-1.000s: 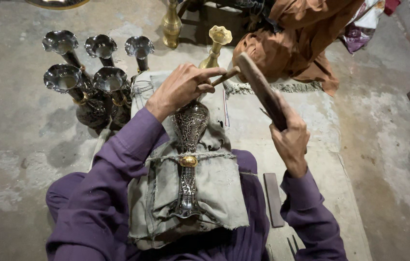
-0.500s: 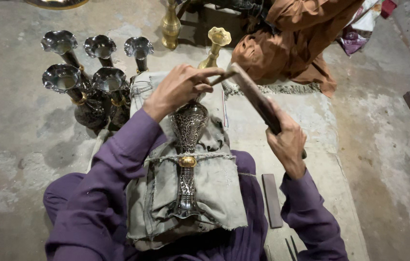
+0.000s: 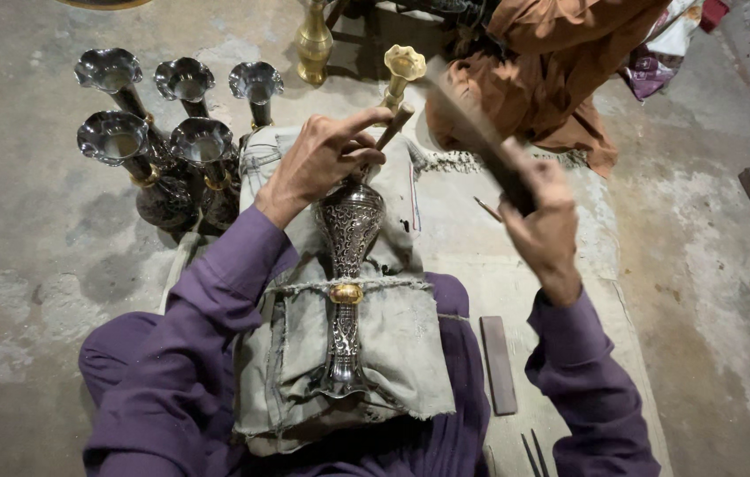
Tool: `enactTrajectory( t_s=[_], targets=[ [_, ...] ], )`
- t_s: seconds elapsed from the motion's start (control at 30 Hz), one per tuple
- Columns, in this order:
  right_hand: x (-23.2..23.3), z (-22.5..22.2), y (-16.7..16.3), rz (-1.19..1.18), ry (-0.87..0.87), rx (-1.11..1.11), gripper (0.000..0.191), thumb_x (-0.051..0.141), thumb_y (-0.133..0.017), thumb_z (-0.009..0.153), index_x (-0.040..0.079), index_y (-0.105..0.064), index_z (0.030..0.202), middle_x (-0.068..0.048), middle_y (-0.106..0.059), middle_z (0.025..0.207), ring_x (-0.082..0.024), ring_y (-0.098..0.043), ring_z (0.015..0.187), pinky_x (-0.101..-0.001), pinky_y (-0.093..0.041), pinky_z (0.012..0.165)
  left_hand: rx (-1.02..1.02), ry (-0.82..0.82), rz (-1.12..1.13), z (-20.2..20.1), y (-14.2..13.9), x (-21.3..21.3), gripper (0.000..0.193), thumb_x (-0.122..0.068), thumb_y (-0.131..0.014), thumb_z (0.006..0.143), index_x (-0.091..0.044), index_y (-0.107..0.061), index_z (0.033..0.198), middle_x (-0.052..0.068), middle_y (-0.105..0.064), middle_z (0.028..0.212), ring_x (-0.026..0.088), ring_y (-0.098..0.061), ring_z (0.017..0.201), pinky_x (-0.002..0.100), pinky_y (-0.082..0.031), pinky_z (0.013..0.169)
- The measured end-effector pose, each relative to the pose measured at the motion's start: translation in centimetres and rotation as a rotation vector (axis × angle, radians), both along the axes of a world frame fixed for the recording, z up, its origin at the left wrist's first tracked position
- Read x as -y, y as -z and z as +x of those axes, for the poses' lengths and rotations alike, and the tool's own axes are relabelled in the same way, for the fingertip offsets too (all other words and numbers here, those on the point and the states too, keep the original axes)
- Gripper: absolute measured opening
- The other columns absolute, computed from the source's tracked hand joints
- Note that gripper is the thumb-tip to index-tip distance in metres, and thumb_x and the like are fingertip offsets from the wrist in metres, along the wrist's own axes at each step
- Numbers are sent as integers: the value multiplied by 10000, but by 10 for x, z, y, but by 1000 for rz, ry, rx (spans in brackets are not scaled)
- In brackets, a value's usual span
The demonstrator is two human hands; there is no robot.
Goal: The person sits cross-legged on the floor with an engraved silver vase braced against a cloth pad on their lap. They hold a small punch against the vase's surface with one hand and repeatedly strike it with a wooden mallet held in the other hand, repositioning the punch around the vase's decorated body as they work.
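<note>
An engraved silver vase with a brass band lies lengthwise on a grey cloth cushion across my lap. My left hand grips a short punch and holds its tip against the vase's bulging body. My right hand is closed around a flat dark wooden striker, which is motion-blurred and angled up-left, its far end just above the punch's top. Purple sleeves cover both my arms.
Several dark fluted vases stand in a cluster at the left. Two brass vases stand further back. A person in orange cloth sits behind. A flat bar and thin tools lie by my right leg.
My right hand has risen and the striker has swung in towards the punch's top. The left hand, the punch and the vase have stayed where they were.
</note>
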State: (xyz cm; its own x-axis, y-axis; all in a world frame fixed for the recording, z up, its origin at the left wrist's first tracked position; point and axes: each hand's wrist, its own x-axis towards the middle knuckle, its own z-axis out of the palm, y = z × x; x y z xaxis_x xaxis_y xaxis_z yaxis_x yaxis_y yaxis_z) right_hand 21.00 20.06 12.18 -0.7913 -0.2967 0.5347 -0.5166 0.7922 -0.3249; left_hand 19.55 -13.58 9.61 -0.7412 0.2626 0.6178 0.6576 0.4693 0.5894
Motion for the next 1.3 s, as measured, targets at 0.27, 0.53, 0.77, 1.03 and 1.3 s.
enactTrajectory(
  t_s=[0.27, 0.53, 0.77, 1.03, 1.3],
  targets=[
    [2, 9, -43, 104, -120, -224, 770, -24, -720, 845, 203, -542, 1559, -128, -705, 1108, -217, -673, 898, -357, -558, 788, 17, -6, 7, -5, 6, -1, 511, -118, -755, 934, -219, -592, 1408, 68, -805, 958, 168, -785, 713, 334, -653, 670],
    [5, 9, -45, 14, -168, -169, 767, -52, -712, 857, 162, -534, 1572, -149, -712, 1182, -200, -689, 919, -322, -581, 796, 17, -5, 12, -2, 2, -1, 527, -128, -775, 912, -218, -604, 1401, 92, -804, 961, 177, -791, 742, 339, -648, 686],
    [5, 10, -42, -27, -149, -140, 719, -26, -734, 859, 145, -550, 1532, -150, -705, 1164, -226, -681, 957, -358, -560, 833, 10, 13, 23, -5, 2, 0, 556, -112, -787, 903, -213, -599, 1416, 106, -800, 969, 177, -792, 760, 341, -646, 703],
    [7, 12, -42, 40, -177, -193, 753, -23, -733, 862, 192, -508, 1548, -133, -698, 1202, -222, -682, 990, -368, -570, 897, 30, 30, 46, -7, 5, 1, 544, -97, -789, 902, -201, -606, 1404, 113, -798, 963, 179, -795, 764, 333, -651, 690],
    [7, 4, -35, -40, -292, -285, 779, -21, -713, 810, 155, -491, 1536, -187, -668, 1324, -264, -684, 1112, -402, -583, 916, 52, 33, 43, -9, 6, 0, 538, -113, -783, 904, -207, -617, 1408, 113, -797, 979, 177, -800, 798, 332, -657, 722]
  ],
)
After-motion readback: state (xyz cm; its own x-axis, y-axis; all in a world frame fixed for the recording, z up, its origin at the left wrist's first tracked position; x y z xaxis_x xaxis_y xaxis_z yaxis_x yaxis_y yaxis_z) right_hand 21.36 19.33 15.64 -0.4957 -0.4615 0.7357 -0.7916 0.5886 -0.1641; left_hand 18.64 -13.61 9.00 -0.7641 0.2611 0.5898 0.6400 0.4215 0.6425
